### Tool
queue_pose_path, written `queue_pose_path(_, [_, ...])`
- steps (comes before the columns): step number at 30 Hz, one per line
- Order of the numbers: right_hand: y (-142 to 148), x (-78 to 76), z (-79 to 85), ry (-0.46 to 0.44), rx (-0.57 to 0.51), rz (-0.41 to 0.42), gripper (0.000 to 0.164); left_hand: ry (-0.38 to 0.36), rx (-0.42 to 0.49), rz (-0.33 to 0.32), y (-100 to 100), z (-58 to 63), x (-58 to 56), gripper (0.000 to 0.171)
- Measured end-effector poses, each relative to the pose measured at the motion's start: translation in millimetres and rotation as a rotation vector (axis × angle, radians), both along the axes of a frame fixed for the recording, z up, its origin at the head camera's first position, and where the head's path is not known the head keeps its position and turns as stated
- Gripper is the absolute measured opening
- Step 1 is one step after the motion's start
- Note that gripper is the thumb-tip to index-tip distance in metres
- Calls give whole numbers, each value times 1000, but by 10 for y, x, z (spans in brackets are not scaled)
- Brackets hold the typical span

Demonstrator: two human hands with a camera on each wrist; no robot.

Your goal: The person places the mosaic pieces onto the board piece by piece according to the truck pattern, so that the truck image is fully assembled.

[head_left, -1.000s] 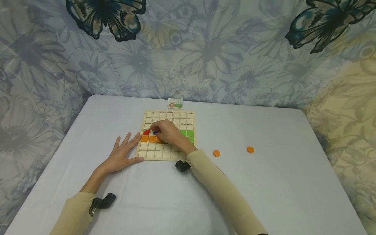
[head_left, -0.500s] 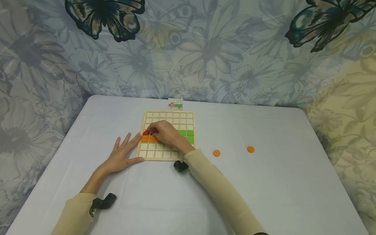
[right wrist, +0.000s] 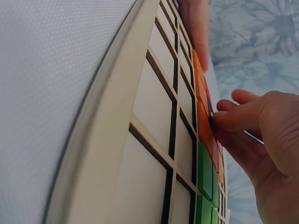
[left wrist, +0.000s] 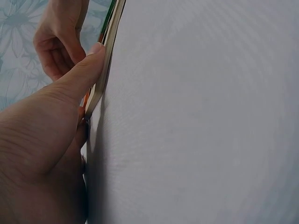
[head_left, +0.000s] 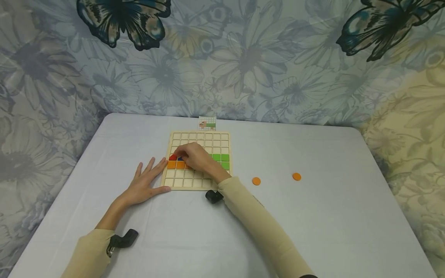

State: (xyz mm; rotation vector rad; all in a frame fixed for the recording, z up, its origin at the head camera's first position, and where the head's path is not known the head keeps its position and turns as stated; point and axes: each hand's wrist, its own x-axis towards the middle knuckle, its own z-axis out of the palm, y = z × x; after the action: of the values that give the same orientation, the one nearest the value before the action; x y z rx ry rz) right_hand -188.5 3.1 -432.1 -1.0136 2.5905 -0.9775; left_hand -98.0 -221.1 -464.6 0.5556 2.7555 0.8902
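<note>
A wooden grid board lies on the white table with colored pieces in its cells. My right hand reaches over it, thumb and fingertips pinching a small blue piece at a cell just right of a red rounded piece. Orange squares fill cells in the row below, partly covered by the hand. Green squares sit toward the board's right side. With fingers spread, my left hand rests at the board's left edge; its thumb lies along the rim in the left wrist view.
Two orange discs, a nearer one and a farther one, lie on the table right of the board. A small pattern card is behind the board, close to the floral backdrop.
The right hand has shifted slightly left with the blue piece, bringing it beside the red piece. During the last half second it barely moves. The left hand stays in place.
</note>
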Motion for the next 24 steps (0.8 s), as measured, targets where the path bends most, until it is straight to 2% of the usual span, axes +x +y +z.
queue_pose_path(4, [37,8,54,12,12,-3,29,10,-4,2,3,-2,1,94])
queue_pose_path(9, [145,57,208,54,16,16,26,21,-2,6,13,9,0,94])
queue_pose_path(15, [351,199,404,28,-81,79,25,13,-16,11,11,13,-3,95])
queue_pose_path(20, [612,322,445,21,-158,77,23,3,-21,12,13,-3,-11,96])
queue_pose_path(24, [842,405,411,24,-163,46,22,13,-15,19,17,-20,-8,96])
